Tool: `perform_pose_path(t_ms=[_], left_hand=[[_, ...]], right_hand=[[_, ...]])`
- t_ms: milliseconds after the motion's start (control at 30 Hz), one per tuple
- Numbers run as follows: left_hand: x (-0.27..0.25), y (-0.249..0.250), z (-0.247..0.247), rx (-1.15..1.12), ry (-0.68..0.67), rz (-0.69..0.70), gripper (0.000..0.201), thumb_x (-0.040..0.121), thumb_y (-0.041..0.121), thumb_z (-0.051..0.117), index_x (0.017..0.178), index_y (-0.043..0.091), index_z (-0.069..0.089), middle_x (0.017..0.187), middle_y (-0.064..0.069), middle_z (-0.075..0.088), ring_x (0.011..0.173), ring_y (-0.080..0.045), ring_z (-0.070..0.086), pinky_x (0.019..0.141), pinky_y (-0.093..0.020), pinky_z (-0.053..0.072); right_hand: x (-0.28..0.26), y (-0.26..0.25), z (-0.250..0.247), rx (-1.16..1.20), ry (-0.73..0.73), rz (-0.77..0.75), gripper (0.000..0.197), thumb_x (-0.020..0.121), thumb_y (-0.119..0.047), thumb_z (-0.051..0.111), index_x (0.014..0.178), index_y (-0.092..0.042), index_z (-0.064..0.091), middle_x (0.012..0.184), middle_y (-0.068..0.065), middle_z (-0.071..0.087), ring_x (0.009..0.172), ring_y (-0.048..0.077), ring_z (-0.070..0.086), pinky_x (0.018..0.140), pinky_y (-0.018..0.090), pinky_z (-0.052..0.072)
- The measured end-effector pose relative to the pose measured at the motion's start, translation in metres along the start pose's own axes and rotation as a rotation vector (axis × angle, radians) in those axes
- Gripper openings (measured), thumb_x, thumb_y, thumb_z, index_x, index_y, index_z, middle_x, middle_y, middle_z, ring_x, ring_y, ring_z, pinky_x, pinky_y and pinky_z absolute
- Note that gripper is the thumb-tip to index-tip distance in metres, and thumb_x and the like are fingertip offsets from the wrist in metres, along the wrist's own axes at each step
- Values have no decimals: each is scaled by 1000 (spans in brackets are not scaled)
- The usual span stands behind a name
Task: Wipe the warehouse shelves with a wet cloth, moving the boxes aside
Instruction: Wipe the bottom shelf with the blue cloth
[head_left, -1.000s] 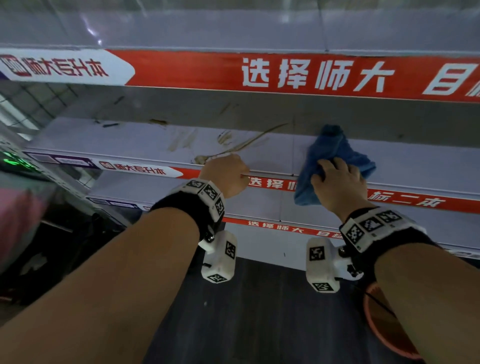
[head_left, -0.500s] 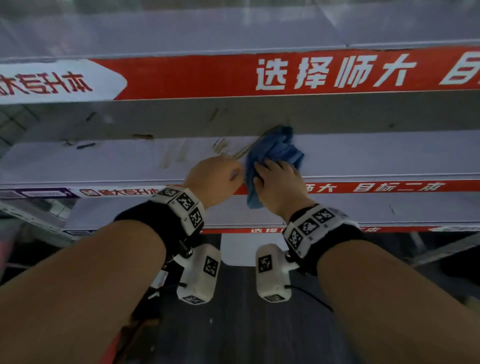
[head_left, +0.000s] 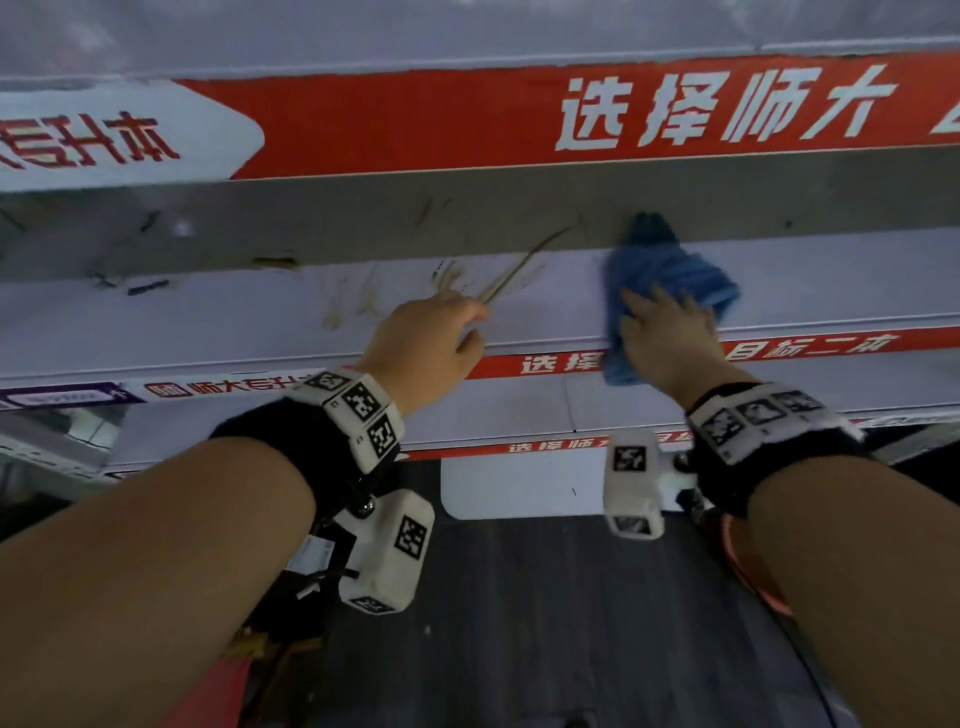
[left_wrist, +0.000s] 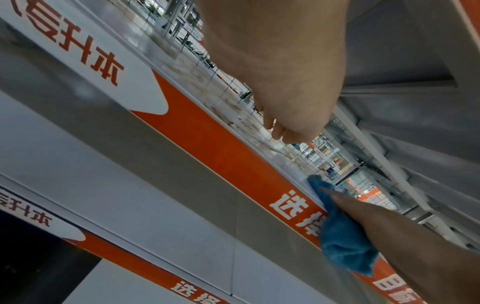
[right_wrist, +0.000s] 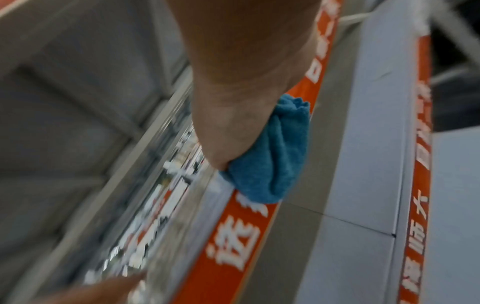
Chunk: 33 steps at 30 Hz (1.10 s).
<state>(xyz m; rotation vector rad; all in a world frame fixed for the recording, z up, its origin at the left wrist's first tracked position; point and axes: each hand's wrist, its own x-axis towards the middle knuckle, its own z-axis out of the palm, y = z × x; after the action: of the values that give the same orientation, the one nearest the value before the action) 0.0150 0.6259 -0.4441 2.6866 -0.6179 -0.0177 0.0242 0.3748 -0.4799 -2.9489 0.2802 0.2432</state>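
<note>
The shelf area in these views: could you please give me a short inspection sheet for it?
Surface: white shelf, brown streaks and dark marks left of centre.
Job's things: blue cloth on the shelf, one end hanging over its front edge; no boxes seen.
Clutter: nothing seen.
Hands: right hand presses the cloth; left hand rests on the shelf edge.
Cables: nothing seen.
Surroundings: red banners, dark floor.

White shelf (head_left: 810, 280) (brown streaks at left): blue cloth (head_left: 670, 270) on it, draping front edge.
</note>
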Motion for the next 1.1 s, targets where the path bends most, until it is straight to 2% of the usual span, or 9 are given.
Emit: perform_pose_path(t_ms=[100,167,267,500,633,767,867,1000,1100], left_hand=[[2,-3,6,116,-46,107,48,81,30,31,103,9,69,105,-7,68,93,-27,63,88,-40,48],[6,-1,12,198,-62,121,40,84,24,39,110,13,67,115,-2,65,105,-24,59,97,-38,39],[8,2,22,245,-44,112,36,90,22,45,122,16,59,127,1,57,120,-21,47,102,-37,26],[12,10,35,274,18,89,37,91,26,46,126,17,53,136,-2,47,128,-23,38,107,-41,22],[19,9,35,295,102,-39,41,89,28,48,128,14,46,134,-8,43,126,-29,37,104,-45,26],[21,4,39,291,194,-120,43,85,29,53,124,12,47,129,-12,45,118,-33,41,101,-47,27],[25,1,39,299,222,-143,45,86,30,53,126,11,46,129,-12,44,118,-33,40,100,-45,26],[32,4,40,281,253,-164,46,88,30,52,130,13,43,130,-11,43,120,-31,38,102,-44,24],[38,13,41,263,266,-161,46,87,27,53,129,12,45,130,-12,44,120,-32,39,102,-44,24]], right_hand=[[-9,-33,9,-22,-26,-94,55,99,-50,21,150,-35,12,161,1,3,146,33,0,116,53,0],[-12,-35,9,-47,-44,-104,57,97,-55,19,151,-37,8,161,3,0,146,34,-1,116,52,0],[-2,-20,3,-156,-70,-190,60,97,-56,19,151,-36,6,161,8,-1,146,37,0,117,54,4],[15,-1,1,-86,-32,6,62,98,-56,17,152,-30,0,160,10,-4,146,35,-1,117,51,2],[36,12,-6,-59,-60,78,72,94,-64,19,152,-27,0,160,10,-6,146,36,-3,117,52,1],[70,25,-14,-49,-36,100,71,94,-65,20,152,-28,7,161,8,-1,146,36,-1,117,52,3],[88,22,-21,-39,-5,58,60,97,-53,26,151,-28,16,160,8,6,145,38,5,117,53,6],[110,-3,-18,-13,18,-131,54,98,-43,29,149,-26,23,158,7,17,143,37,15,115,52,12],[106,-16,-18,97,-33,-297,51,96,-39,25,133,-10,44,146,16,38,134,37,33,110,45,26]])
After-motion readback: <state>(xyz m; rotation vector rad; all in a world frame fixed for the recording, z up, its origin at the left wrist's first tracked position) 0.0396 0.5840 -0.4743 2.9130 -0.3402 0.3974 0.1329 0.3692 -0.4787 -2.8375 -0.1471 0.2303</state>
